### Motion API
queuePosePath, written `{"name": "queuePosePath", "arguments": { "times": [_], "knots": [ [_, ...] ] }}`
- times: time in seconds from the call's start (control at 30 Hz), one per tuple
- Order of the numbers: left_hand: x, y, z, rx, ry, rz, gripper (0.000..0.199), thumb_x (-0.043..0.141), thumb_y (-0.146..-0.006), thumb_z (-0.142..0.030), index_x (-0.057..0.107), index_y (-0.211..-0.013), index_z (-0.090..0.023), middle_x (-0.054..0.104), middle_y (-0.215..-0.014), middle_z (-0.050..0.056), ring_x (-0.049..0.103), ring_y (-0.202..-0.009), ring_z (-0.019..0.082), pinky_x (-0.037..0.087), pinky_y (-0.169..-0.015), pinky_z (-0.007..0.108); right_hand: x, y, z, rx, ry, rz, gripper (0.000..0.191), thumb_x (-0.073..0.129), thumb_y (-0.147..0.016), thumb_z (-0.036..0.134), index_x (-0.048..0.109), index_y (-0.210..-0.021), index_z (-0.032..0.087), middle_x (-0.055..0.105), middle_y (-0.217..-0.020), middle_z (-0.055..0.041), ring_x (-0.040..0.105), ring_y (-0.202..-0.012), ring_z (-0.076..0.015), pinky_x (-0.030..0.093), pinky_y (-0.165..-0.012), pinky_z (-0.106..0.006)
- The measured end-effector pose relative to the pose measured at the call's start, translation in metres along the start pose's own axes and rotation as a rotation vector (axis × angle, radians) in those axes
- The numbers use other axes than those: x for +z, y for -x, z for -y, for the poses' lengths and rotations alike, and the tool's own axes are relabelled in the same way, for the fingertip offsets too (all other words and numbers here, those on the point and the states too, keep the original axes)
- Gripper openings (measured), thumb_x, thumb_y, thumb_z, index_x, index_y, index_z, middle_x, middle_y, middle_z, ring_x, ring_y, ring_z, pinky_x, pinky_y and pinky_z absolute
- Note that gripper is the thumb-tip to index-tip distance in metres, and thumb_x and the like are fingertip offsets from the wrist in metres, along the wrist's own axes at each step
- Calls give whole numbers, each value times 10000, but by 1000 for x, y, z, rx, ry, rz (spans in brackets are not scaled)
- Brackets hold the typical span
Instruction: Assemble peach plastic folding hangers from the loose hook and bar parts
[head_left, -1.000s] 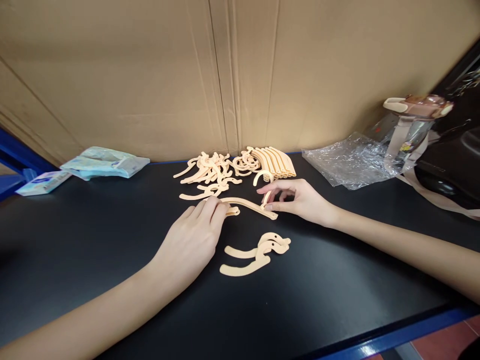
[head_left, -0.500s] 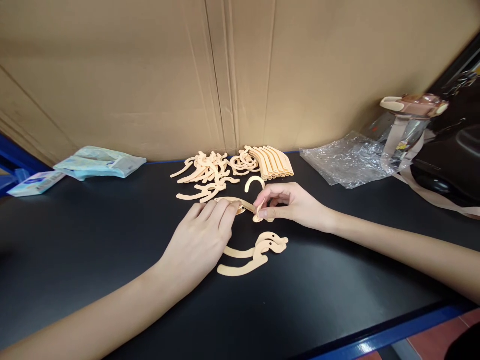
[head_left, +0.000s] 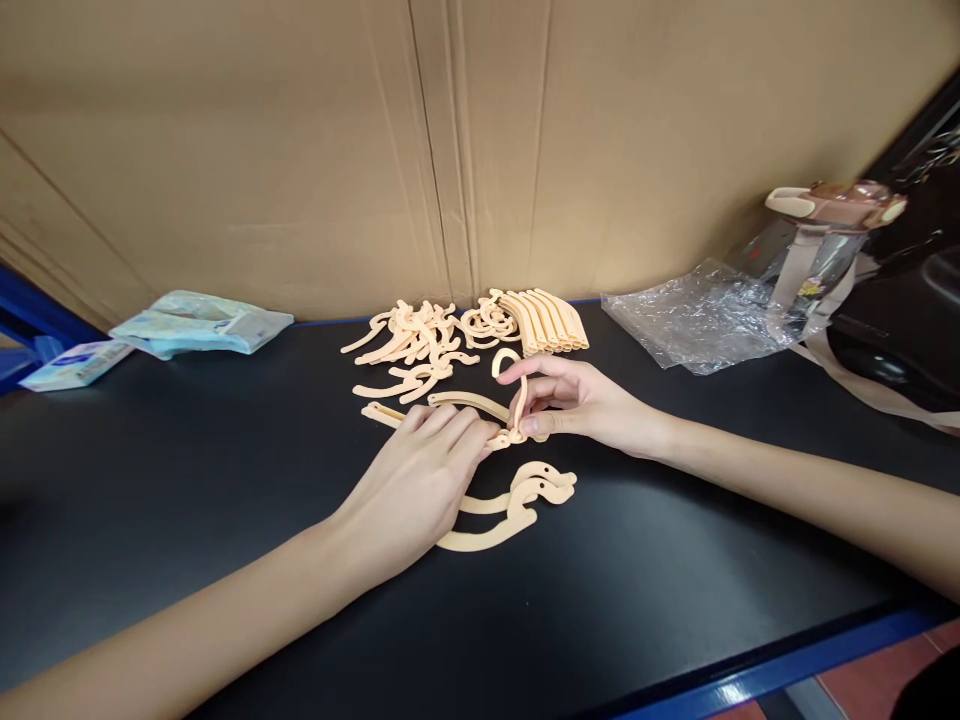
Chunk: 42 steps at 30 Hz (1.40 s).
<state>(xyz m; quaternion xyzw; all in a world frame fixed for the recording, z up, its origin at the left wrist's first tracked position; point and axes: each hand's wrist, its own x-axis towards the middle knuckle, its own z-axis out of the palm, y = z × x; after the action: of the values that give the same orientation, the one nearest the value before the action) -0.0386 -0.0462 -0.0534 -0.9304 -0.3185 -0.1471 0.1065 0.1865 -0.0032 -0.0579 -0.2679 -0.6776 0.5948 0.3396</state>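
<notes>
A: What is the left hand (head_left: 420, 480) doing?
B: Its fingers lie together, closed on a slim, grooved cream bar (head_left: 382, 413) near the bar's right end; the thumb is hidden.
A: And the right hand (head_left: 577, 400)?
B: Thumb and fingers are clamped on a thin, smooth hook piece (head_left: 522, 400), its curl upward and its foot at the bar's right end. I can't tell whether they're joined.
A: What's around them?
B: A curved bar (head_left: 469, 400) lies just behind. Nearer the tabletop's (head_left: 637, 580) front edge, two wavy, flat pieces (head_left: 525, 500) overlap. Along the back edge sit a tangled pile (head_left: 416, 335), some rings (head_left: 487, 322) and a neat row of bars (head_left: 544, 322).
A: Toward the back right corner?
B: Crinkled clear plastic (head_left: 690, 320) and a strapped, see-through bottle (head_left: 817, 250).
</notes>
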Motion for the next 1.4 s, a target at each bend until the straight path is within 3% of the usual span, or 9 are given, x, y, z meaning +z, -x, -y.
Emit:
{"name": "queuePosePath", "arguments": {
  "times": [0.23,0.4,0.57,0.73,1.1,1.4],
  "knots": [
    [-1,-1,2,7,105,29,246,339,-960,-66,566,-952,-163,623,-858,46,530,-748,203,372,-701,331,0,-1,-1,-20,38,49,327,728,-817,204,572,-1104,193,704,-829,18,658,-796,-115,501,-748,-280],
    [1,0,1,9,127,36,256,341,-954,-66,571,-993,-173,623,-865,43,533,-738,199,362,-670,324,3,0,3,-11,77,18,269,753,-776,194,553,-956,192,681,-786,35,608,-718,-97,478,-748,-275],
    [0,0,-1,15,85,0,254,364,-952,-43,584,-1020,-149,631,-857,40,545,-737,196,367,-674,318,5,2,2,-56,115,-9,362,762,-779,225,496,-1025,216,674,-778,43,574,-717,-109,471,-772,-293],
    [0,2,-1,12,103,-23,234,379,-972,-56,590,-1019,-144,636,-853,32,562,-747,195,363,-691,316,7,2,2,-93,137,1,334,745,-802,228,498,-1026,213,669,-781,42,611,-747,-113,493,-807,-301],
    [2,0,-4,-1,20,-107,222,412,-991,-104,628,-1038,-118,617,-808,32,534,-700,201,357,-658,316,13,7,1,-309,492,-127,187,670,-857,178,546,-994,209,608,-867,22,590,-774,-110,505,-739,-261],
    [1,2,-2,-9,35,-137,263,380,-1010,-130,635,-1068,-99,634,-826,40,562,-720,195,380,-677,318,14,10,8,-320,523,-209,122,623,-926,272,637,-1008,183,619,-920,-11,582,-805,-116,492,-767,-257]
  ]
}}
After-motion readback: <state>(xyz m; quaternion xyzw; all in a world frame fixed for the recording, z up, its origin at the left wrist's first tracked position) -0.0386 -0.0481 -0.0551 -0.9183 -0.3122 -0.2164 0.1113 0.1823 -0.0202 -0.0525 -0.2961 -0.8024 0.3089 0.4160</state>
